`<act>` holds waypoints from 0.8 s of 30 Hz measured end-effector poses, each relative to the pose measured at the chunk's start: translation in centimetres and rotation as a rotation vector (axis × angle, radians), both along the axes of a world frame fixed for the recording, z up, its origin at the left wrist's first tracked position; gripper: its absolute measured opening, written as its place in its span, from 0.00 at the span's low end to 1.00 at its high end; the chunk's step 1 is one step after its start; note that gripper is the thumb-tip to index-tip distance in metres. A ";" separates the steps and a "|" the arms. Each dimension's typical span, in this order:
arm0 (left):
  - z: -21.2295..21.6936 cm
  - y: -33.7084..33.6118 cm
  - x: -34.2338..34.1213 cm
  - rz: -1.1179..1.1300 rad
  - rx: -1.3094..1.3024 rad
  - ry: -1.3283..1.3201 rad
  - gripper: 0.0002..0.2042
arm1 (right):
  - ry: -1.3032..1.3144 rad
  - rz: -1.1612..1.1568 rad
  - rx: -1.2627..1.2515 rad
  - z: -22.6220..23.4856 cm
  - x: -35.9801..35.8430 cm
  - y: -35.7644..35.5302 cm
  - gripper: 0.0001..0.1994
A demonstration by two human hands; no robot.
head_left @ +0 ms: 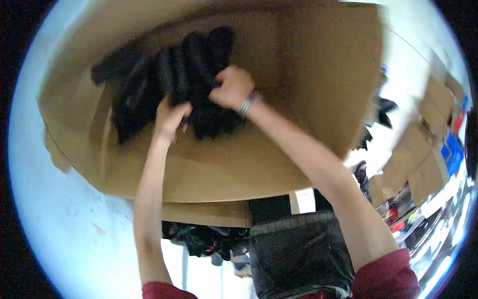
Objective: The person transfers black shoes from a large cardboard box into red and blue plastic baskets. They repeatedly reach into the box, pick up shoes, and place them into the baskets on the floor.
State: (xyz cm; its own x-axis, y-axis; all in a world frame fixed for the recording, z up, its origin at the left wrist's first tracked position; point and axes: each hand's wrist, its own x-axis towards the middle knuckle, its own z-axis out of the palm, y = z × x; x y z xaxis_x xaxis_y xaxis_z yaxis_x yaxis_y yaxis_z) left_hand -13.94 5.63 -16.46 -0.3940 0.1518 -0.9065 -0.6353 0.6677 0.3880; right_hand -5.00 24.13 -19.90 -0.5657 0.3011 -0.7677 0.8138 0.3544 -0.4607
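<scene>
Both my arms reach into a large cardboard box (pixel 318 65), where several black, soft-looking rolled bundles (pixel 174 67) lie side by side. My right hand (pixel 234 88) is closed on the right edge of the bundles, its fingers curled in. Against their near side, my left hand (pixel 172 117) grips with the thumb pointing right and the fingers partly hidden by the black material. More black bundles (pixel 132 94) lie to the left of it. Blur and darkness hide what exactly the bundles are.
Below the box's near edge is a black fabric-like container (pixel 301 249), with dark items (pixel 204 241) to its left. Flattened cardboard (pixel 411 159) and a blue thing (pixel 452 154) lie at the far right. A pale wall or floor (pixel 69 219) borders the box on the left.
</scene>
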 end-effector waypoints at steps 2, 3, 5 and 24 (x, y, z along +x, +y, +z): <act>10.7 -0.5 0.0 -0.015 0.047 0.086 0.25 | 0.244 0.027 0.102 11.4 0.9 0.3 0.18; 16.9 1.4 0.5 -0.006 0.003 0.168 0.26 | 0.282 0.025 0.056 17.2 1.6 1.5 0.19; 26.9 4.2 2.2 -0.059 0.194 0.287 0.30 | 0.505 -0.220 0.062 27.7 5.2 3.5 0.20; 23.1 43.8 28.9 -1.479 0.426 0.875 0.36 | 0.818 -1.690 0.163 18.3 41.6 18.1 0.33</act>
State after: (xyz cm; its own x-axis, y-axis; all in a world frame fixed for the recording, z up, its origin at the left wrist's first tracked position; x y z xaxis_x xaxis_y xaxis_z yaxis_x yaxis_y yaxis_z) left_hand 14.98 49.48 6.64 -0.0239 0.9430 -0.3321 0.8183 0.2093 0.5354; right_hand 36.62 42.24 -1.61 0.2015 0.8900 -0.4089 -0.0669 -0.4040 -0.9123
